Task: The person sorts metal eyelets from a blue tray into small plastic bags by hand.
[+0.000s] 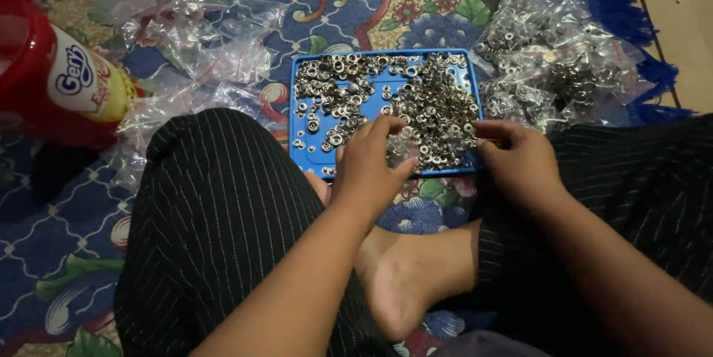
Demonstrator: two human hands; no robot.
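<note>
A person sits cross-legged on a patterned blue floral carpet [327, 1], legs in black pinstriped trousers [215, 208], a bare foot [405, 283] tucked between the knees. On the carpet just ahead of the knees lies a flat rectangular blue plastic tray [308, 151], strewn with small silver metal rings and eyelets [438, 101]; they lie thickest toward the tray's right half and along its far edge, and thin out to scattered pieces near the left edge. Both hands work at the tray's near edge. The left hand [368, 171] has its fingers curled and pinched on a small clear plastic bag [405, 151], thumb out to the right. The right hand [516, 156] is at the near right corner, fingers bent inward toward the same bag; whether they actually grip it cannot be told. The bag hangs between the two hands over the tray's near edge, some metal pieces showing through it. Beyond the tray's right edge, by the carpet's blue fringe, lies a heap of clear plastic bags filled with the same silver pieces [557, 60]. Beyond the left edge lies a loose pile of empty clear plastic bags [200, 53]. Near the carpet's far left edge stands a red plastic jar with a yellow label [52, 82].
</note>
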